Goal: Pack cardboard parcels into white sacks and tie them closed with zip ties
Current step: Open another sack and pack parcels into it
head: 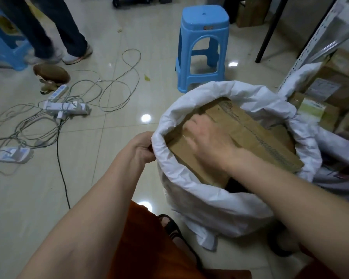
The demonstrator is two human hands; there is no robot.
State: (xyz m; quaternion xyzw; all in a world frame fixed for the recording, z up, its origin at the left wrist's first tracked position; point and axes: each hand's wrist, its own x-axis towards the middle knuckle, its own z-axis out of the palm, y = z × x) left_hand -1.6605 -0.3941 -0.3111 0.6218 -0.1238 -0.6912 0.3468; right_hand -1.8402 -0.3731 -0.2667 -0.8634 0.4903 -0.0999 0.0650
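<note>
A white sack (216,202) stands open on the tiled floor with its rim rolled outward. Brown cardboard parcels (256,129) taped with brown tape fill it close to the rim. My left hand (142,147) pinches the sack's left rim. My right hand (207,137) reaches into the sack and lies flat on top of the uppermost parcel, fingers spread and blurred. No zip tie shows.
A blue plastic stool (203,47) stands just behind the sack. Power strips and tangled cables (67,106) lie on the floor to the left. A person's legs (54,31) stand at back left. More parcels (334,87) and another white sack (338,150) sit by a metal shelf at right.
</note>
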